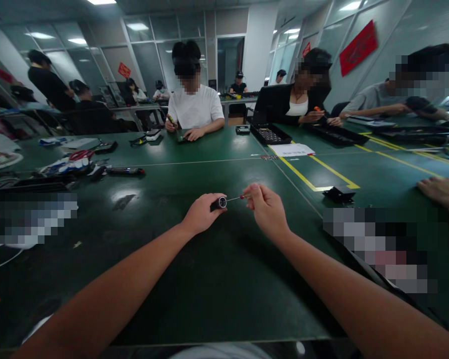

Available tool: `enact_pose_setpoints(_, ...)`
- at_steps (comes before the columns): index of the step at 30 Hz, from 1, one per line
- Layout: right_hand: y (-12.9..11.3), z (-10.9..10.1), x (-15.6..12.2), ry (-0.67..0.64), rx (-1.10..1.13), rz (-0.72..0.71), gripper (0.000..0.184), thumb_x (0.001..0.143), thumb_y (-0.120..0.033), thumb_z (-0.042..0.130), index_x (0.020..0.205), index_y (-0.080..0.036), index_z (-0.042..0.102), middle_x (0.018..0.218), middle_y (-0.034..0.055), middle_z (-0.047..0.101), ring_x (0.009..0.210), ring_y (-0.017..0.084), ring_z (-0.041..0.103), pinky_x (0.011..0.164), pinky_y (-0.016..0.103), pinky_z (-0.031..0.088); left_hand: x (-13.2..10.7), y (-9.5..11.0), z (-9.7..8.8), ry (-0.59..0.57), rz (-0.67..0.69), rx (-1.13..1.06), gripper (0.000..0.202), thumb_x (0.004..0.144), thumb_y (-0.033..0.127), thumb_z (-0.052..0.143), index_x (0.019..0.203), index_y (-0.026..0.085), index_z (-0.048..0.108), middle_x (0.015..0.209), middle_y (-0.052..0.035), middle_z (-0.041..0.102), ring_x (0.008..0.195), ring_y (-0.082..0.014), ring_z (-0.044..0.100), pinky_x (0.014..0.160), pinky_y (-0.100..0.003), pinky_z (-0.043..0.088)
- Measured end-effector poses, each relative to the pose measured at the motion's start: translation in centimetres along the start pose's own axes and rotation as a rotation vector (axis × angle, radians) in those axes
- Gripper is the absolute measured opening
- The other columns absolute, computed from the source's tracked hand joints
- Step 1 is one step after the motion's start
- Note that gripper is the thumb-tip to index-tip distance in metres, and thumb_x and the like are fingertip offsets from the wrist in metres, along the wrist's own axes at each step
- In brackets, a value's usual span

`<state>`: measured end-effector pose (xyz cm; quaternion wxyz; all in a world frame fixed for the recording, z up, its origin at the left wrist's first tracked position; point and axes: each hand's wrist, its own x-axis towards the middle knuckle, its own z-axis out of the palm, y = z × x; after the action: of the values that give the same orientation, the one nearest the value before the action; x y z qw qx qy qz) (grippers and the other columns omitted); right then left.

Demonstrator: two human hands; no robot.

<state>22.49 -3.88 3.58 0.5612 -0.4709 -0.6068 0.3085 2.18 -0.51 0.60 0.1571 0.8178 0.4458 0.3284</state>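
Observation:
My left hand point(201, 213) is closed around a small black cylindrical part point(219, 203) with a silvery round end facing right. My right hand point(266, 208) pinches a thin screwdriver point(236, 198) with a red handle, its metal shaft pointing left into the end of the part. Both hands hover just above the dark green table point(209, 279), near its middle, with my forearms reaching in from the bottom edge.
A small black piece point(339, 194) lies right of my hands by yellow tape lines point(303, 177). Black trays point(270, 134) and a white sheet point(294, 149) sit farther back. Tools and clutter point(75, 164) lie at left. Several people sit around the table; another person's hand point(443, 193) rests at right.

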Motion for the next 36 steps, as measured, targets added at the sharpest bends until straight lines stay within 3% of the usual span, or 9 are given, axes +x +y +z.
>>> enact_pose_setpoints(6, 0.3, -0.2, -0.1, -0.042, -0.104, -0.056, 0.024, 0.098, -0.037, 0.045, 0.108, -0.023, 0.061, 0.083, 0.0016, 0.065, 0.076, 0.018, 0.06, 0.069, 0.032, 0.045, 0.0, -0.2, -0.1, 0.041, -0.001, -0.052, 0.034, 0.087, 0.021, 0.072, 0.12, 0.023, 0.066, 0.118, -0.0041, 0.07, 0.111, -0.0223, 0.064, 0.101, -0.041, 0.049)
enact_pose_setpoints(11, -0.2, -0.4, -0.1, -0.122, -0.206, -0.072, 0.036, 0.101, -0.044, 0.037, 0.092, -0.023, 0.064, 0.077, 0.0017, 0.063, 0.071, 0.018, 0.059, 0.069, 0.033, 0.042, 0.0, -0.3, -0.1, 0.023, -0.011, -0.045, 0.033, 0.087, 0.022, 0.072, 0.12, 0.024, 0.067, 0.117, -0.0041, 0.07, 0.11, -0.0225, 0.064, 0.1, -0.041, 0.05)
enact_pose_setpoints(13, -0.3, -0.4, -0.2, -0.097, -0.22, -0.064, 0.034, 0.101, -0.044, 0.038, 0.095, -0.024, 0.065, 0.077, 0.0014, 0.064, 0.07, 0.018, 0.059, 0.068, 0.034, 0.042, 0.0, -0.3, -0.1, 0.018, -0.008, -0.039, 0.033, 0.087, 0.022, 0.071, 0.12, 0.024, 0.067, 0.117, -0.0043, 0.07, 0.111, -0.0228, 0.064, 0.101, -0.041, 0.05)
enact_pose_setpoints(16, 0.0, -0.2, -0.1, -0.042, -0.133, -0.044, 0.021, 0.096, -0.039, 0.049, 0.107, -0.025, 0.061, 0.083, 0.0009, 0.065, 0.072, 0.018, 0.059, 0.07, 0.034, 0.045, 0.0, -0.2, -0.2, 0.037, -0.024, -0.049, 0.033, 0.088, 0.022, 0.07, 0.12, 0.023, 0.066, 0.12, -0.0046, 0.07, 0.113, -0.0228, 0.063, 0.103, -0.042, 0.049)
enact_pose_setpoints(20, 0.8, 0.1, 0.5, 0.014, 0.062, 0.018, 0.023, 0.09, -0.045, 0.059, 0.097, -0.023, 0.061, 0.084, 0.0031, 0.067, 0.076, 0.019, 0.061, 0.075, 0.037, 0.05, -0.1, 0.3, -0.4, 0.031, -0.027, -0.017, 0.032, 0.089, 0.023, 0.068, 0.121, 0.023, 0.065, 0.118, -0.0052, 0.07, 0.111, -0.0235, 0.063, 0.101, -0.043, 0.049)
enact_pose_setpoints(22, 1.4, 0.1, 0.9, 0.055, 0.194, 0.112, 0.029, 0.088, -0.051, 0.06, 0.09, -0.023, 0.063, 0.079, 0.0026, 0.065, 0.072, 0.018, 0.06, 0.074, 0.037, 0.052, -0.2, 0.6, -0.5, 0.011, 0.023, 0.025, 0.032, 0.09, 0.025, 0.066, 0.122, 0.023, 0.065, 0.115, -0.005, 0.07, 0.108, -0.0234, 0.062, 0.099, -0.042, 0.049)
enact_pose_setpoints(26, 2.5, -0.3, 1.8, 0.134, 0.415, 0.396, 0.032, 0.083, -0.053, 0.064, 0.075, -0.023, 0.059, 0.061, -0.0018, 0.052, 0.053, 0.014, 0.047, 0.057, 0.033, 0.051, 0.0, 1.0, -0.7, 0.003, 0.06, 0.11, 0.033, 0.091, 0.025, 0.065, 0.124, 0.024, 0.064, 0.109, -0.0046, 0.069, 0.103, -0.0234, 0.062, 0.096, -0.043, 0.049)
enact_pose_setpoints(29, 3.0, -0.3, 2.0, 0.19, 0.413, 0.375, 0.028, 0.082, -0.048, 0.066, 0.075, -0.023, 0.059, 0.064, -0.0019, 0.054, 0.055, 0.013, 0.05, 0.056, 0.03, 0.051, 0.1, 0.7, -0.7, 0.005, -0.003, 0.121, 0.032, 0.09, 0.026, 0.067, 0.122, 0.024, 0.065, 0.106, -0.0045, 0.07, 0.101, -0.0242, 0.061, 0.096, -0.044, 0.048)
enact_pose_setpoints(36, 2.5, 0.4, 1.4, 0.148, 0.325, 0.261, 0.029, 0.082, -0.051, 0.065, 0.082, -0.022, 0.06, 0.072, -0.0006, 0.06, 0.066, 0.015, 0.057, 0.064, 0.032, 0.053, -0.1, 0.5, -0.5, 0.007, -0.009, 0.106, 0.033, 0.09, 0.026, 0.068, 0.122, 0.024, 0.065, 0.105, -0.0039, 0.069, 0.1, -0.0239, 0.061, 0.095, -0.044, 0.047)
